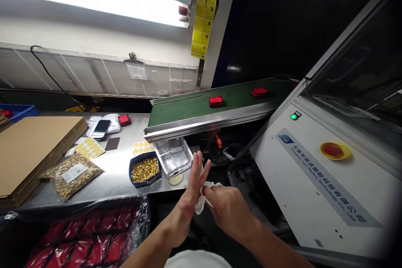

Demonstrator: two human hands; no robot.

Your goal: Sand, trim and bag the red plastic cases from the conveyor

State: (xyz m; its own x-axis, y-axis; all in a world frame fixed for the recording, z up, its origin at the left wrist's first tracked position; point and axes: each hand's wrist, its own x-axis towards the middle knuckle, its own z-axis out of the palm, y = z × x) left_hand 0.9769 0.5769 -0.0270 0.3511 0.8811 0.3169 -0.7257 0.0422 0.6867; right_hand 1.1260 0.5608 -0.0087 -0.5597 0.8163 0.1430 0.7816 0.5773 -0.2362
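Note:
My left hand point(192, 190) is raised with its fingers stretched out and together, held just off the front edge of the steel table point(116, 176). My right hand point(229, 209) is closed on a white cloth or glove point(204, 194) and presses it against the left hand's fingers. Just beyond my hands sit a blue tray of small brass parts point(144, 169) and a clear plastic box point(174, 157). Two red parts point(216, 101) point(259, 92) lie on the green conveyor belt point(188, 109).
A stack of cardboard point(31, 146), a bag of brass parts point(73, 173), yellow sticker sheets point(89, 147) and a phone point(101, 127) lie on the table. Red parts in plastic fill a crate point(91, 238) below. A white machine point(329, 176) with a red stop button point(334, 150) stands right.

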